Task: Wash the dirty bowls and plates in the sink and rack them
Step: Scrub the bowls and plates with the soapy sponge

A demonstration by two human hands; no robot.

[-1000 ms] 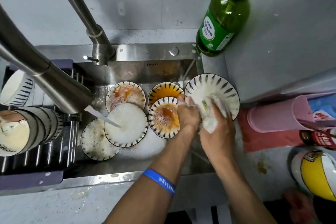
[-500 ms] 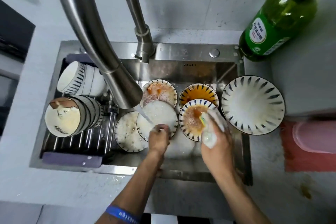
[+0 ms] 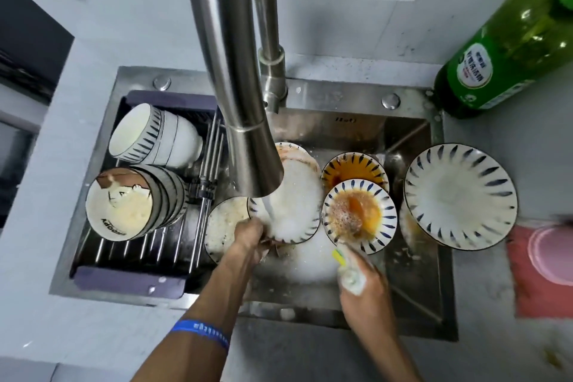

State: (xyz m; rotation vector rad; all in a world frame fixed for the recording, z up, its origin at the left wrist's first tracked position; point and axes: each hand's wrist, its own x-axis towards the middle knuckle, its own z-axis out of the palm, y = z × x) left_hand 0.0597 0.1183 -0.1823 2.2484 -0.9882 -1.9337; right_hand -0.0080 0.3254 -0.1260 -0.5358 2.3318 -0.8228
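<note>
two hands at work: the left hand (image 3: pixel 249 234) grips the rim of the foamy plate (image 3: pixel 286 206) under the tap at frame centre, the right hand (image 3: pixel 361 281) clutches a soapy sponge (image 3: pixel 348 271). slick with suds, that plate could slip and chip the dirty bowl (image 3: pixel 359 215) beside it.

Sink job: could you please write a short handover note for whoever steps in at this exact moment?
Left hand grips the near rim of the foamy plate under the running faucet.
Right hand holds the soapy sponge over the sink, just short of the sauce-stained bowl.
Done: bowls lie stacked on their sides in the rack; one large soaped plate sits on the sink's right edge, not rinsed or racked.
Left: rinse and rack the foamy plate, then scrub the stained bowl, the orange bowl behind it and the other dirty plates.
</note>
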